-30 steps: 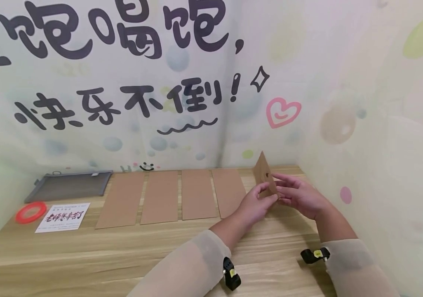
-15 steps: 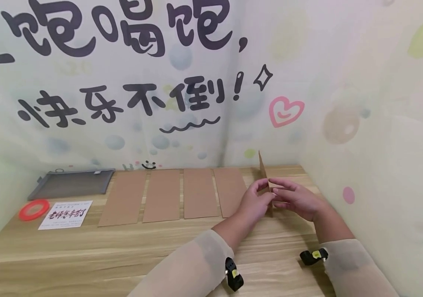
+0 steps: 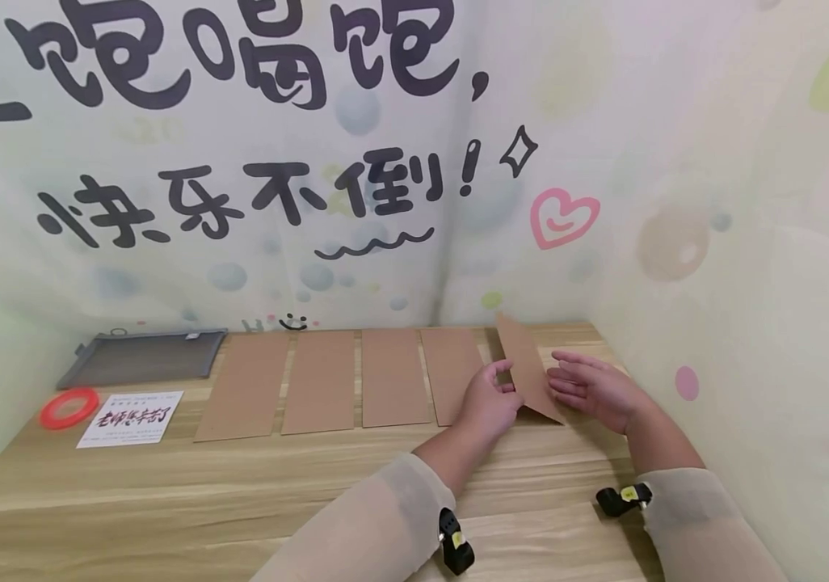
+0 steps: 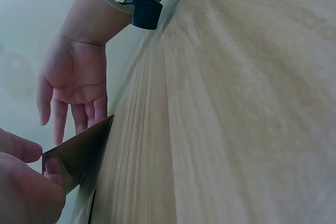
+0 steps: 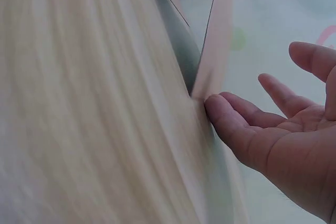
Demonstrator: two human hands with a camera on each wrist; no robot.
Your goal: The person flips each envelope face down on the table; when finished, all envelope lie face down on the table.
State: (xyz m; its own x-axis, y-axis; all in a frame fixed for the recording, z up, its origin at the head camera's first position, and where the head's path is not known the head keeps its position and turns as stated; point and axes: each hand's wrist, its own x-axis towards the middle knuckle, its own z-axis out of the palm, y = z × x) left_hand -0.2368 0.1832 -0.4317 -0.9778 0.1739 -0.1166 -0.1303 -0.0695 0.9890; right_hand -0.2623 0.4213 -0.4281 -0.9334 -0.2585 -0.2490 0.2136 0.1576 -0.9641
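Observation:
A stiff brown kraft card leans at a slant over the table's right part, its left edge raised and its right edge down at the tabletop. My left hand pinches the raised edge; the left wrist view shows a fingertip and thumb of that hand at the card. To the right, my right hand has its fingers extended, the tips right by the lower edge. The right wrist view has the right hand palm up, fingertips at the bottom corner of the card.
Several like brown cards lie flat in a row along the table's back. Left of them are a grey mesh zip pouch, a red-orange ring and a white printed card. A printed curtain rises behind the wooden table.
The brown card has gone from standing upright between both hands to leaning rightward, low edge near the table. My right hand has drawn off to the right; my left still holds the card.

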